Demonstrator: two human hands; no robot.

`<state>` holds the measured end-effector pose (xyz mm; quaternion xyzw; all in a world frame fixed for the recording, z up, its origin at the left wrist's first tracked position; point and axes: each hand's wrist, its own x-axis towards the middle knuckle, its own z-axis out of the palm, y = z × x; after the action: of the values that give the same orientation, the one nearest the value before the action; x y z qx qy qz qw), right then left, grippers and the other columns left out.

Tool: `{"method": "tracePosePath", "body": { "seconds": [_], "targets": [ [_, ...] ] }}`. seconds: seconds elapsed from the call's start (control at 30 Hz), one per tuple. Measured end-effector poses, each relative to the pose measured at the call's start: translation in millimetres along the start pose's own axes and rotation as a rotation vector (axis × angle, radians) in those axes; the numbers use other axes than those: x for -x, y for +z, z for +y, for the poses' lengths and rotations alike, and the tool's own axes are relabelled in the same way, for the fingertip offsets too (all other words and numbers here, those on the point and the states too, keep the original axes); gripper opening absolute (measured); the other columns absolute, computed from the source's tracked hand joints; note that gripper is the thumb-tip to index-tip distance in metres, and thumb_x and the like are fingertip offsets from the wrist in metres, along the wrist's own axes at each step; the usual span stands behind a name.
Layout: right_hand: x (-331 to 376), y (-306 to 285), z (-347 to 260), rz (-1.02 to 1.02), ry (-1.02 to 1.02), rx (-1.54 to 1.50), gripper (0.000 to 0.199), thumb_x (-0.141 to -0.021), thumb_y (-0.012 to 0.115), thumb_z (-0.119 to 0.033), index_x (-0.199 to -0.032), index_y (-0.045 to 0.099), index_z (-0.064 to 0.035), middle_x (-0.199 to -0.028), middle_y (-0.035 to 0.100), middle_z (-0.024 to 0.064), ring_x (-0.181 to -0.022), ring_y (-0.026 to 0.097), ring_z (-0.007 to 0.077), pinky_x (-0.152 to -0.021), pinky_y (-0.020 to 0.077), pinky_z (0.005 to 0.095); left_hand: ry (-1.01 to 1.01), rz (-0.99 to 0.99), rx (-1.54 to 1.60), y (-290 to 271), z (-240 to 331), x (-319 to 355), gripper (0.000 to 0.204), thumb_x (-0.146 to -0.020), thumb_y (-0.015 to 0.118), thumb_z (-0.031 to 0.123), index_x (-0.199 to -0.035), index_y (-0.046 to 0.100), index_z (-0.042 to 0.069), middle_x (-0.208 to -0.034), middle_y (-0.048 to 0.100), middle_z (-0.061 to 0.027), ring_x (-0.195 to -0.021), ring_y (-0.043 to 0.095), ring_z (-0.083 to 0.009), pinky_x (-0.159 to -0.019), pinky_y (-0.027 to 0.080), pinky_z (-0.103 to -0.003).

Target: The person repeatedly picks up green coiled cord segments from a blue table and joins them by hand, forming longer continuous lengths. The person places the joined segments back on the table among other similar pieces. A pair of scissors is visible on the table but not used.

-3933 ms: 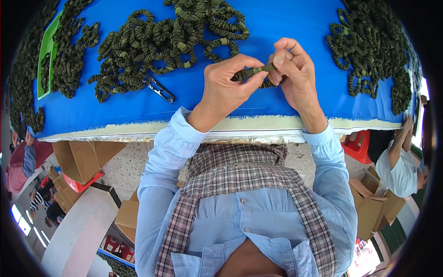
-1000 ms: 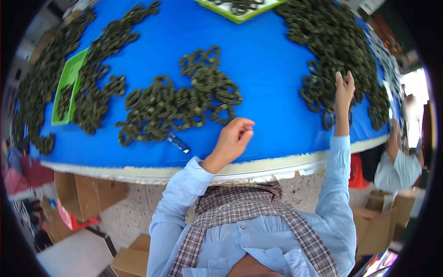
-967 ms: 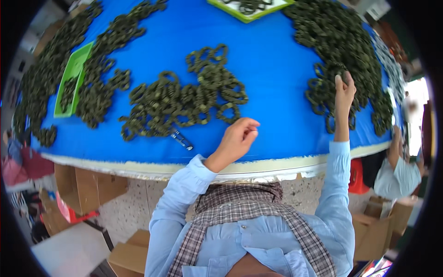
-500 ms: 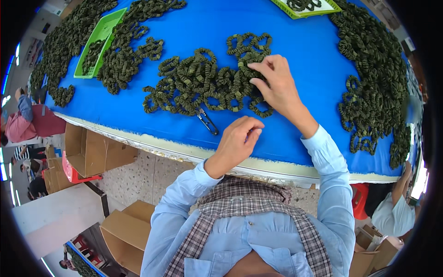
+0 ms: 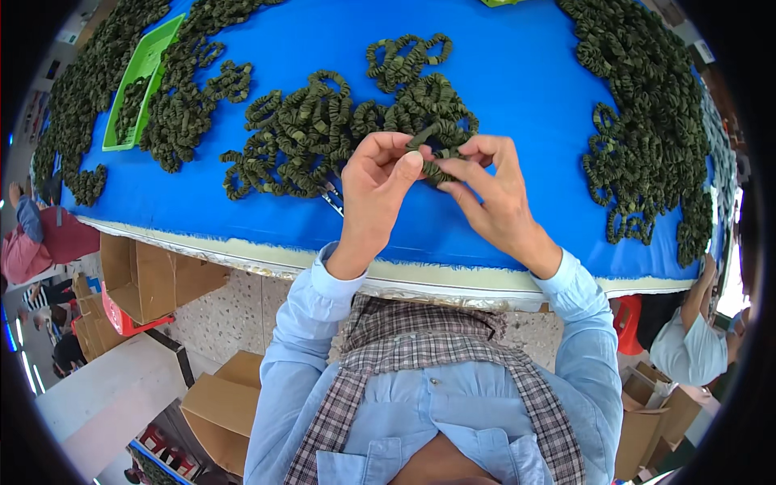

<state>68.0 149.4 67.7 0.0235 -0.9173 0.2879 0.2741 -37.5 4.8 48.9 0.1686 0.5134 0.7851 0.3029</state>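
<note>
Between my two hands, over the table's blue cover [image 5: 275,230], is a dark green scrunchie [image 5: 437,171]. My left hand [image 5: 372,194] pinches its left side with thumb and fingers. On the other side, my right hand [image 5: 499,198] grips it with bent fingertips. Just beyond my hands lies a loose heap of similar scrunchies [image 5: 311,121], partly covered by my fingers. A pair of thread snips [image 5: 332,196] rests at the heap's near edge beside my left wrist, its far end hidden among the scrunchies.
A green tray [image 5: 145,61] holding scrunchies stands far left amid a large pile. Another big pile [image 5: 638,121] covers the table's right side. Cardboard boxes [image 5: 222,404] sit below the table edge at left. Other people sit at the left and right [image 5: 691,347].
My right hand has come back toward me from the heap with a scrunchie. My left hand has moved forward and closed on it too. The view has shifted slightly.
</note>
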Motion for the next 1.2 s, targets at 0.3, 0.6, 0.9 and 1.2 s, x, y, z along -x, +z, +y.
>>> {"method": "tracePosePath", "body": {
  "seconds": [0.3,0.6,0.9,1.2],
  "targets": [
    [7,-2,5,0.179,0.148,-0.01,0.031,-0.07,0.077,-0.005,-0.098,0.063,-0.0015,-0.101,0.054,0.0121,-0.089,0.052,0.0289,-0.074,0.0449,0.0356,-0.112,-0.079,0.07,9,-12,-3,0.008,-0.093,0.052,0.005,-0.099,0.053,0.0,-0.089,0.064,-0.0089,-0.083,0.062,-0.0137,-0.074,0.049,-0.026],
    [18,-1,26,-0.046,0.733,-0.889,0.024,-0.095,0.06,-0.025,-0.096,0.059,-0.0009,-0.079,0.052,-0.0031,-0.073,0.044,0.0043,-0.063,0.0376,0.0216,-0.335,-0.102,0.404,12,-17,-5,0.011,-0.093,0.049,0.013,-0.099,0.05,0.005,-0.072,0.044,0.0008,-0.068,0.047,-0.0112,-0.084,0.049,-0.034],
    [14,-2,25,-0.057,0.555,-0.751,0.013,-0.095,0.056,-0.013,-0.101,0.059,-0.0019,-0.089,0.053,-0.0019,-0.078,0.046,0.0058,-0.067,0.0397,0.0222,-0.137,-0.072,0.113,11,-21,-6,0.01,-0.091,0.053,0.011,-0.097,0.053,0.003,-0.071,0.047,-0.0008,-0.063,0.046,-0.0103,-0.071,0.048,-0.031],
    [30,8,13,-0.056,0.619,-0.631,0.028,-0.095,0.055,-0.012,-0.12,0.052,-0.0006,-0.103,0.052,0.0036,-0.093,0.05,0.0115,-0.084,0.0417,0.0245,0.144,-0.075,-0.226,18,-15,8,0.003,-0.081,0.053,0.002,-0.083,0.053,0.0,-0.066,0.055,-0.0065,-0.06,0.051,-0.0101,-0.051,0.04,-0.03]
  ]
}}
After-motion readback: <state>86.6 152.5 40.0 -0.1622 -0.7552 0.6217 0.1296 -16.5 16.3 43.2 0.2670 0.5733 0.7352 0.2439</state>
